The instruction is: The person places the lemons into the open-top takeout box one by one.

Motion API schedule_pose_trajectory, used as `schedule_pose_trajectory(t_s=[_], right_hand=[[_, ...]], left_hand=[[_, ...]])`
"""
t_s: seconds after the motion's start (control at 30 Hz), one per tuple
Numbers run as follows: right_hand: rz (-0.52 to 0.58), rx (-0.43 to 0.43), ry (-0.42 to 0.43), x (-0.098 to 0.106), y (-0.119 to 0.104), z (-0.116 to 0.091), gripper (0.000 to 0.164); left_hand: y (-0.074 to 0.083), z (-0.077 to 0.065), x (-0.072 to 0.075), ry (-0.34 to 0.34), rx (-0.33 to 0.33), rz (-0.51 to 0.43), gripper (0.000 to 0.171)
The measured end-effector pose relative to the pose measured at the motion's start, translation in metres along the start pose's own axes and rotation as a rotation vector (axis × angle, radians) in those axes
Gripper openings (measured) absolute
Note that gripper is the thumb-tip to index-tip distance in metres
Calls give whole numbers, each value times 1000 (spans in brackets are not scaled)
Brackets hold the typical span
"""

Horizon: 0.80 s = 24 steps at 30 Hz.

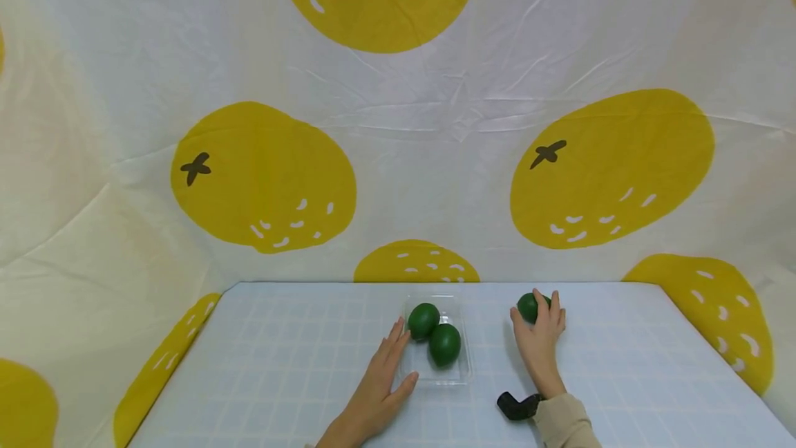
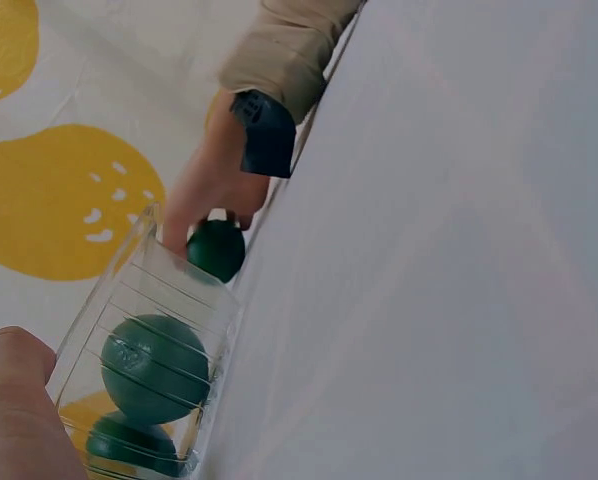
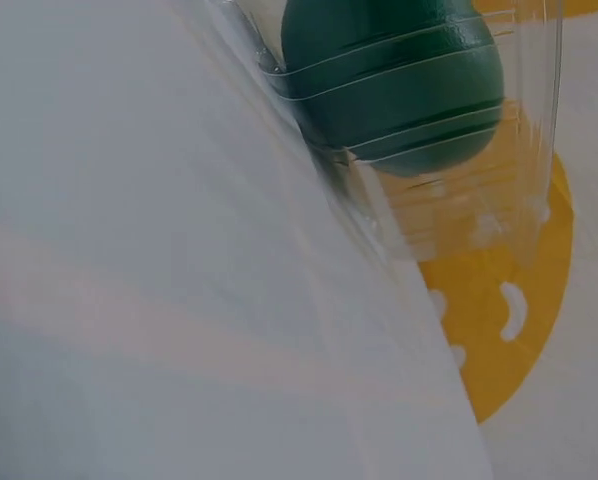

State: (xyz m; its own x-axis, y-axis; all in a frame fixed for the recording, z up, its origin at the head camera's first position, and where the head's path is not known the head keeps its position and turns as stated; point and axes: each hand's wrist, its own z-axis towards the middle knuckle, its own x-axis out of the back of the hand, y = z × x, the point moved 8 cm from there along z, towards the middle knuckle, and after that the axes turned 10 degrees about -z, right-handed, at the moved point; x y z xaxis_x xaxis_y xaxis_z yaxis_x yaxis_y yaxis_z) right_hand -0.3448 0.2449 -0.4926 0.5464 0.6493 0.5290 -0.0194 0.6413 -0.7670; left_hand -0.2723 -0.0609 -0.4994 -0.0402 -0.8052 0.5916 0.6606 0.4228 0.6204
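A clear plastic tray (image 1: pixel 457 375) stands on the table with two dark green, smooth, egg-shaped fruits in it, one fruit (image 1: pixel 424 321) behind the other fruit (image 1: pixel 445 346). My left hand (image 1: pixel 381 389) lies along the tray's left side, fingers straight and thumb spread toward the near corner. To the right of the tray, my right hand (image 1: pixel 539 341) has its fingers and thumb around a third green fruit (image 1: pixel 527 308). The left wrist view shows this held fruit (image 2: pixel 217 250) beneath the fingers, beyond the tray's wall. In the right wrist view the hand is almost wholly out of frame.
A pale blue checked cloth (image 1: pixel 280 351) covers the table. Behind and beside it hangs a white curtain (image 1: pixel 435 178) printed with yellow fruit. A black wrist mount (image 1: pixel 519 406) juts from the right sleeve (image 1: pixel 566 420).
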Motion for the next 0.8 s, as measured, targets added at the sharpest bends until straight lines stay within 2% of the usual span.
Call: schedule_pose_trajectory(t_s=[0.4, 0.6, 0.8], right_hand=[[66, 104, 34, -2, 0, 0, 46], [50, 108, 16, -3, 1, -1, 45], [25, 90, -3, -5, 2, -2, 45]], left_hand=[[0, -1, 1, 17, -9, 12, 63], [-2, -1, 0, -6, 30, 10, 63], [-1, 0, 0, -13, 33, 7, 63]])
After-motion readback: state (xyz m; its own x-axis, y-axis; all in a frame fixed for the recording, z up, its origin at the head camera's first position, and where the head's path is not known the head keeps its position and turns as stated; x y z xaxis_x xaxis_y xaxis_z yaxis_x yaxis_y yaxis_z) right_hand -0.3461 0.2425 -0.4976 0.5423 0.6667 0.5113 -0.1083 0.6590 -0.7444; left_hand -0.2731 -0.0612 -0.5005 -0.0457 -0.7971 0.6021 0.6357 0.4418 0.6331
